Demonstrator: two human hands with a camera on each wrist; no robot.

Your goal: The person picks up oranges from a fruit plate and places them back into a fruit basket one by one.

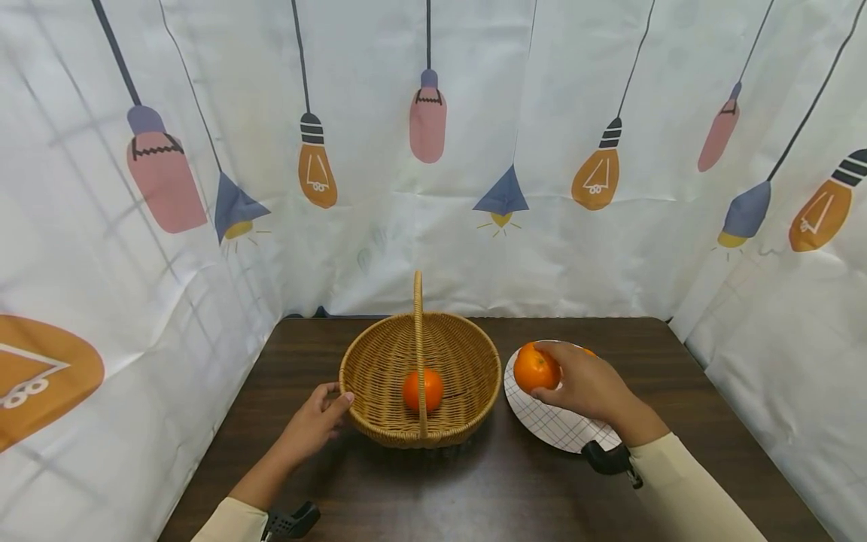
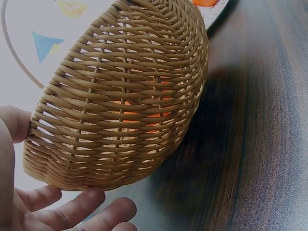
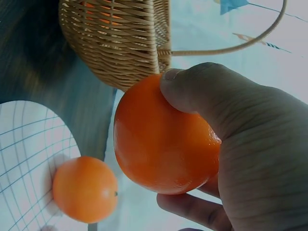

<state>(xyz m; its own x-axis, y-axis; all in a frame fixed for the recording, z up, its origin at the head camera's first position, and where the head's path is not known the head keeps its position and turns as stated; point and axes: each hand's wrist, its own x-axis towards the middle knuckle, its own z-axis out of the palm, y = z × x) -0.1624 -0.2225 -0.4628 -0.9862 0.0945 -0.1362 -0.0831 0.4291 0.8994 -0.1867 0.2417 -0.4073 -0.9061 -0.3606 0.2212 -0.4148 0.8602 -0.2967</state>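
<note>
A woven wicker basket [image 1: 379,421] with a tall arched handle stands on the table, and one orange [image 1: 410,391] lies inside it. My left hand [image 1: 318,420] pinches the basket's left rim, thumb on the inner side and fingers against the outer weave. Over the plate [image 1: 542,421], white with a dark grid pattern, my right hand [image 1: 588,380] grips a second orange [image 3: 163,139] between thumb and fingers. That orange is raised off the plate in the right wrist view. Another orange [image 3: 85,189] sits on the plate, mostly hidden behind my right hand in the head view.
The dark wooden table [image 1: 488,489] ends at a white curtain [image 1: 379,256] printed with lamps, which hangs behind it and along both sides. The plate stands close to the basket's right side. The handle [image 1: 418,324] arches over the basket's opening.
</note>
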